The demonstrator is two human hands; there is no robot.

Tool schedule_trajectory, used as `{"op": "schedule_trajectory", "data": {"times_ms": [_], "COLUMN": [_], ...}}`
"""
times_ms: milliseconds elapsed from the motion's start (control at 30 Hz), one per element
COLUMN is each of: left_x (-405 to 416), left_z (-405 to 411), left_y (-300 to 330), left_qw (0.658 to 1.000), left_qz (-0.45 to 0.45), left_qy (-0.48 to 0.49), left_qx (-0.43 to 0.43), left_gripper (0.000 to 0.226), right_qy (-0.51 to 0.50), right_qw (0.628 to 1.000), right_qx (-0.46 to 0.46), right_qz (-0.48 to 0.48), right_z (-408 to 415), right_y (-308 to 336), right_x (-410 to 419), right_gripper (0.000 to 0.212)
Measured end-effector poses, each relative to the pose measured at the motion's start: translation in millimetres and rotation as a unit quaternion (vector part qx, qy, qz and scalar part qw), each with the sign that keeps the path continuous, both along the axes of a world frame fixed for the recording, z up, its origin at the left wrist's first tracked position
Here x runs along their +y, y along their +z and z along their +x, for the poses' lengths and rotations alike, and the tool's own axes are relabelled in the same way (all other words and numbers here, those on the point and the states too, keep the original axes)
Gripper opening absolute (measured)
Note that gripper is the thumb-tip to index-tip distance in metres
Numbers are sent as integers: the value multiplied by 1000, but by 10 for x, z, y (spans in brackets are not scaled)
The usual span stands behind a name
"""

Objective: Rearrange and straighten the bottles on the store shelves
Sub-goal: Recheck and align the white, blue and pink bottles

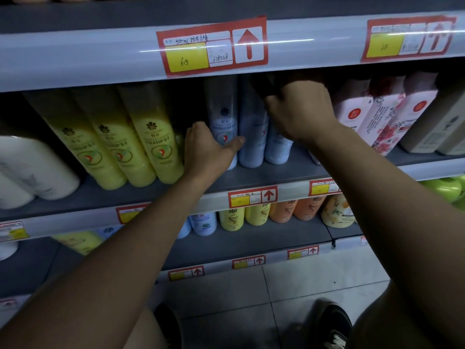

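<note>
Three pale blue bottles stand in a row on the middle shelf [251, 177]. My left hand [208, 149] wraps around the lower part of the leftmost blue bottle [222, 109], thumb across its front. The middle blue bottle [251, 137] stands just right of it. My right hand [299, 112] grips the top of the third blue bottle [278, 147], fingers curled over its dark cap under the shelf above. Three yellow bottles [151, 137] lean to the left of my left hand.
White bottles [30, 170] sit at far left, pink floral cartons [385, 114] and beige cartons [437, 132] at right. The upper shelf edge [75, 59] with red price tags hangs low over the bottle tops. Smaller bottles [256, 215] fill the shelf below. Tiled floor and my shoes lie underneath.
</note>
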State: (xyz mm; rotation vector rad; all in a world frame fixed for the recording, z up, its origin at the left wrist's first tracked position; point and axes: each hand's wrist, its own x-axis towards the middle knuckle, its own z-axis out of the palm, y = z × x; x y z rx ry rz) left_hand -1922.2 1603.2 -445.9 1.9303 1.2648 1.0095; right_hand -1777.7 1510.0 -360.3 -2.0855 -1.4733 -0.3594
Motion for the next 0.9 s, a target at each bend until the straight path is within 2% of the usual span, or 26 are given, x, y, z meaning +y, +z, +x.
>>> {"op": "schedule_trajectory", "data": {"times_ms": [200,333,433,567,700,767,900], "left_x": [-20,-20,-13,-11,-15,-22,-33], "left_z": [-1,-16,-22,-38,-57,-60,-67], "left_y": [2,15,14,8,-10,-19,-22], "left_qw": [1000,1000,1000,1000,1000,1000,1000], "left_qz": [0,-1,-5,-12,-20,-17,-15], "left_qy": [-2,-4,-4,-11,-18,-17,-19], "left_qx": [-4,-6,-7,-4,2,11,18], "left_gripper": [60,61,60,59,59,57,54], "right_qy": [6,5,0,-53,-53,-57,-39], "right_qw": [1000,1000,999,994,979,969,959], "right_qx": [12,8,12,34,174,231,282], "right_qz": [24,18,42,86,92,65,12], "right_z": [28,39,9,64,70,82,159], "right_y": [-14,-45,-137,-366,-491,-554,-738], "right_x": [24,18,-71,-224,-298,-314,-343], "right_gripper": [49,45,57,43,50,50,54]}}
